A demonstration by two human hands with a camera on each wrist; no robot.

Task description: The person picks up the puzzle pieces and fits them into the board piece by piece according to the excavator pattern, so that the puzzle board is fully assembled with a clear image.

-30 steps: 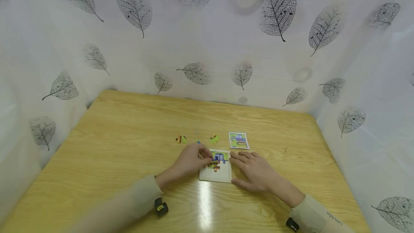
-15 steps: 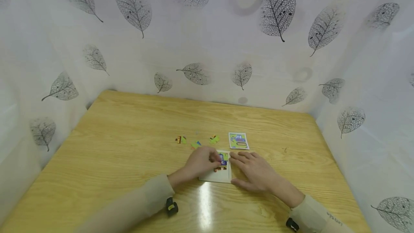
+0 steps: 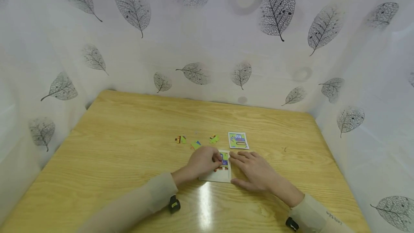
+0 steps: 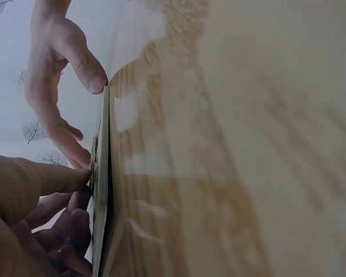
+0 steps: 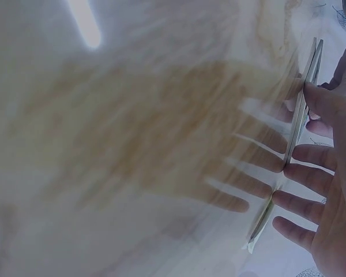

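A pale puzzle board (image 3: 224, 177) lies on the table between both hands. Joined jigsaw pieces (image 3: 224, 156) with green, purple and brown print cover its upper right part; its bottom strip is bare. My left hand (image 3: 201, 161) reaches over the board's left side. Its thumb and fingers (image 4: 63, 178) pinch a puzzle piece close against the board face, and the hand hides most of that piece. My right hand (image 3: 253, 170) lies flat along the board's right edge. Its spread fingers (image 5: 311, 179) and thumb are at that edge in the right wrist view.
Loose jigsaw pieces lie behind the board: a brown and green one (image 3: 180, 139), a green and blue one (image 3: 196, 145) and a green one (image 3: 214, 139). A picture card (image 3: 238, 140) of a purple vehicle sits behind the right hand. A leaf-print curtain (image 3: 207, 46) surrounds the wooden table (image 3: 136, 125).
My left hand has moved right and slightly down over the board with the puzzle piece, uncovering the green and blue loose piece behind. My right hand has stayed in place.
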